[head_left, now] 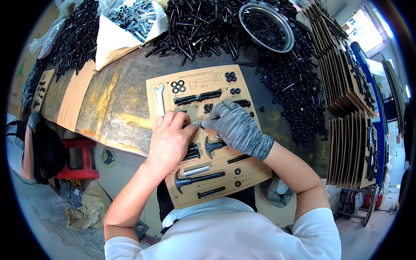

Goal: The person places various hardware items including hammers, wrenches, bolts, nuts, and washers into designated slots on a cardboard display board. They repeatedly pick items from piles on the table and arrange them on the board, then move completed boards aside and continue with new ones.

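A brown cardboard hardware card point(255, 173) lies tilted in front of me, its lower edge by my body. My bare left hand point(170, 134) rests on its middle, fingers curled and thumb tip pressed down. Thumb to thumb with it, my right hand point(240, 130), in a grey knit glove, pinches at a small dark part mostly hidden by the fingers. Around them on the card are a silver open-ended wrench point(160, 99), black washers point(178, 86), long black bolts point(197, 97), black nuts point(231, 76), two black hook-shaped pins point(199, 178) and a silver tube point(196, 170).
Loose black bolts point(195, 26) heap along the table's far side, beside a white bag point(115, 39) of silver fittings. Black nuts point(299, 108) spread rightward below a round metal-rimmed pan point(291, 37). Filled cards point(346, 151) stand stacked at right. Another person's arm point(29, 147) and red stool point(82, 160) are left.
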### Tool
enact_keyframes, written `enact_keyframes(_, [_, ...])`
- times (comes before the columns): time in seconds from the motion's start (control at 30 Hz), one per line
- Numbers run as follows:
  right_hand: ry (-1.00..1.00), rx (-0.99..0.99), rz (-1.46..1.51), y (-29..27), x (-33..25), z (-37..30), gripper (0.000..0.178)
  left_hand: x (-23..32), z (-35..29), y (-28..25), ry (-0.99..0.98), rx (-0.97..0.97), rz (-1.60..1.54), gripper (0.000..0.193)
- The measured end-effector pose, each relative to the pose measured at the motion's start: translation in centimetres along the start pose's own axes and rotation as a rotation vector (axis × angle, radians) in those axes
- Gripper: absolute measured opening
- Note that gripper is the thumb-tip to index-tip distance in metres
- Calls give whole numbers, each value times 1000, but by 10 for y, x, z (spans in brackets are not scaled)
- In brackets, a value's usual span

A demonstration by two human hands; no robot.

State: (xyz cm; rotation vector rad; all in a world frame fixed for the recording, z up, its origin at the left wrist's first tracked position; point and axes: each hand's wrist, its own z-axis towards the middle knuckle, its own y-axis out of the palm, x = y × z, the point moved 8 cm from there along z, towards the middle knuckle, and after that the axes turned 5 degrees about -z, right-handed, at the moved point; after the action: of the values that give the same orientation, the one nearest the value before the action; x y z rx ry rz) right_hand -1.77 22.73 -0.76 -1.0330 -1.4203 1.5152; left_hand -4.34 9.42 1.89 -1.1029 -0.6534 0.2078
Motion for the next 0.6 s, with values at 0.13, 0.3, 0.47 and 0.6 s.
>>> enact_keyframes(0.13, [-22, -35, -1, -15, 6, -6, 34, 1, -2, 5, -11, -22, -12, 33])
enact_keyframes(0.3, [-19, 28, -49, -6, 10, -8, 31, 1, 3, 10, -15, -26, 12, 31])
enact_keyframes(0.47, [95, 74, 23, -16, 20, -10, 23, 2, 3, 5, -13, 2, -16, 31])
enact_keyframes(0.6, [132, 50, -29, -7, 31, -14, 19, -5, -2, 2, -36, 23, -1, 30])
